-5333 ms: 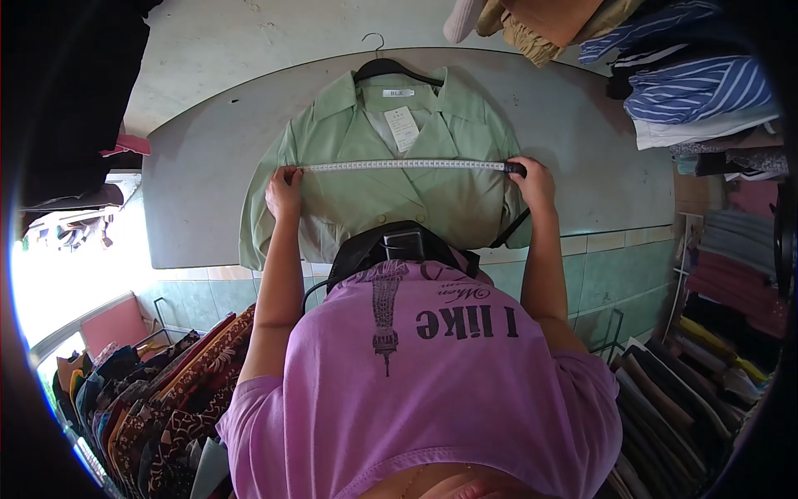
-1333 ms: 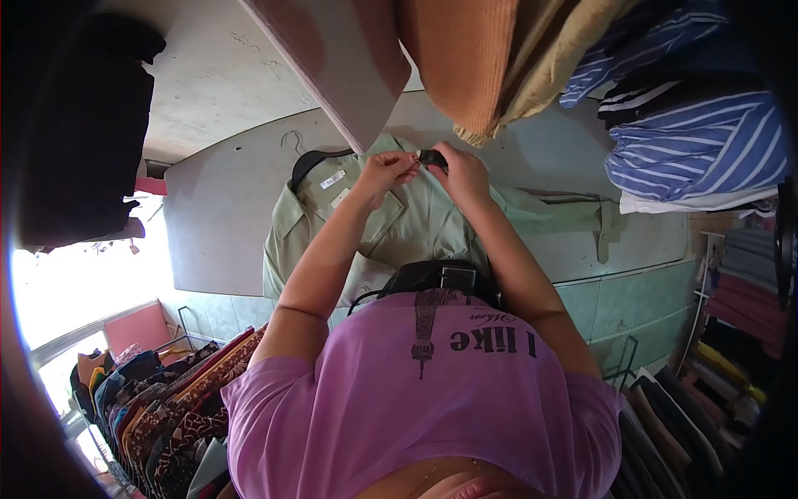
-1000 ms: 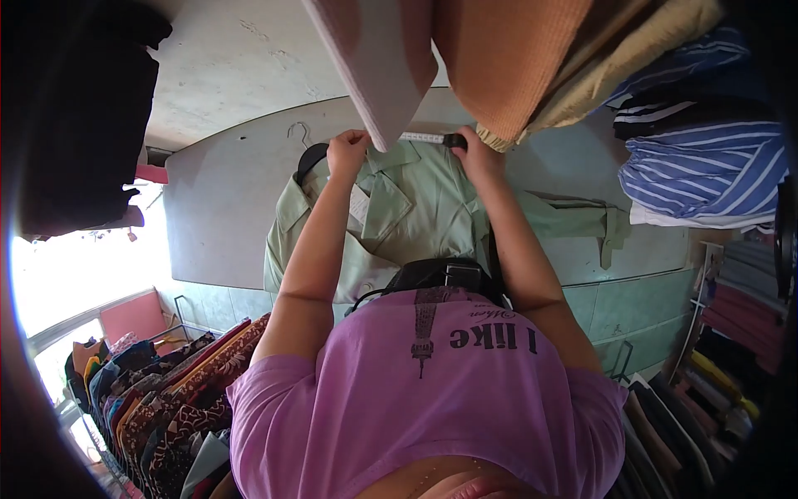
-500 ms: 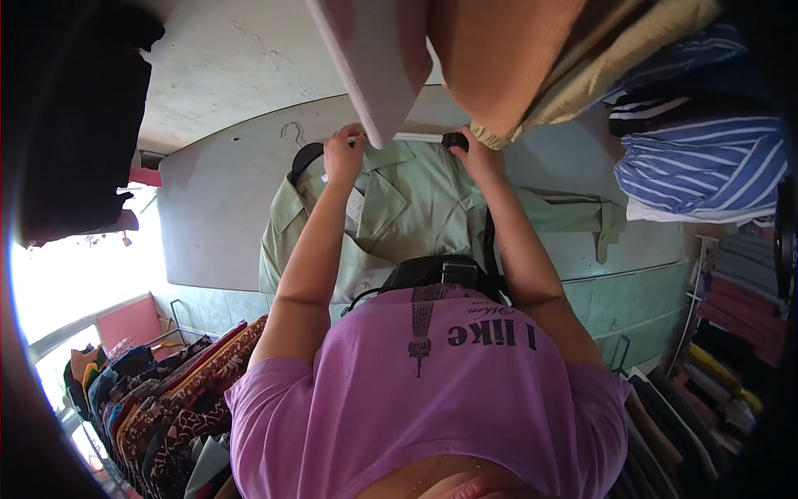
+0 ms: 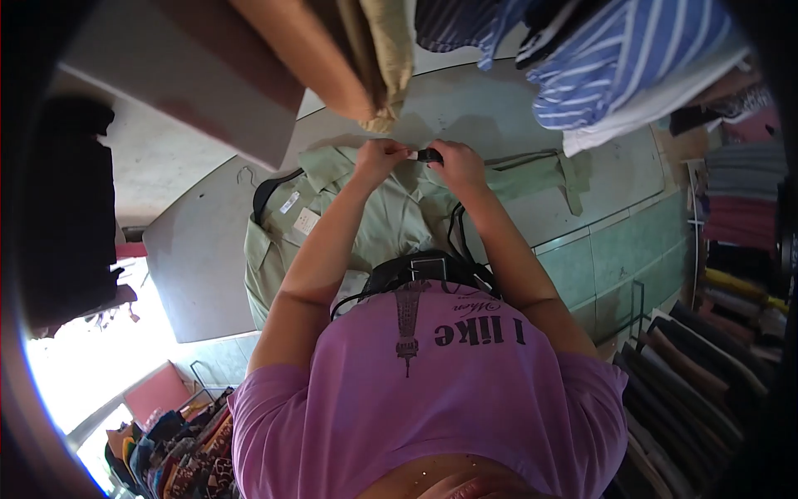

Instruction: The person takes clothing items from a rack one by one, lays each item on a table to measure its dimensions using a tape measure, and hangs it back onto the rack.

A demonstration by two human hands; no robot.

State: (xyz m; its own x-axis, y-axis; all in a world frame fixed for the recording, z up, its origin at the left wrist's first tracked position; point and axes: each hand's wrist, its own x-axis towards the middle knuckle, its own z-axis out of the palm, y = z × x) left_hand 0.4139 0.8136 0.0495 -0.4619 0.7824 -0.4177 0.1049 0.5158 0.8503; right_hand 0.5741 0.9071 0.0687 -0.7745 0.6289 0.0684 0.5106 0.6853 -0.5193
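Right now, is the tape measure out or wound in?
Mostly wound in: only a short white strip shows between left hand and black case in right hand.

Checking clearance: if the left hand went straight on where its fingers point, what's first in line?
Probably the black tape measure case in the right hand, just past the short white strip at the left hand's fingertips. The gap looks small, but one view leaves depth unclear.

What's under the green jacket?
A grey board, showing around the green jacket. Part of a black hanger pokes out at the collar. The cloth covers the rest, so I can't tell what's there.
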